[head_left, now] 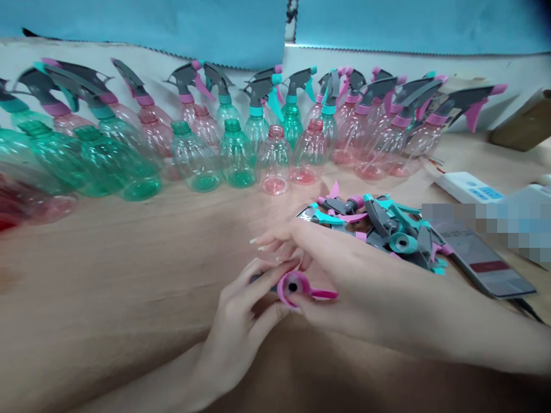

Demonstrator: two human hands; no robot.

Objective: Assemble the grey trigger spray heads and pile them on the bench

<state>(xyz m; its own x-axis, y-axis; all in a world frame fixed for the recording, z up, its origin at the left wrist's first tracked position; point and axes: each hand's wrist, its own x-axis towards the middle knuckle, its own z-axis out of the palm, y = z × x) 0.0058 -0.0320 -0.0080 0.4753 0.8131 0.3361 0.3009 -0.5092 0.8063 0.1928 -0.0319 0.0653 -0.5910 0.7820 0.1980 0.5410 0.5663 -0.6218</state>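
A trigger spray head (303, 287) with a pink collar and pink trigger is between my hands, low over the table. Its collar opening faces up towards me, showing a black hole in a pale centre. My left hand (241, 310) grips its grey body and collar from the left, fingers and thumb closed around it. From the right, my right hand (333, 264) has its thumb on the collar's lower edge, while its curved fingers reach over behind. Part of the grey body is hidden by the left fingers. Just beyond my right hand lies a pile of loose spray heads (383, 226), grey with pink or turquoise parts.
Uncapped green bottles (239, 158) and clear pink bottles (274, 163) stand across the back, before several bottles with spray heads (257, 109). At the right are a phone (486, 258) with a cable, a white device (467, 186) and a brown block-like object (523, 120).
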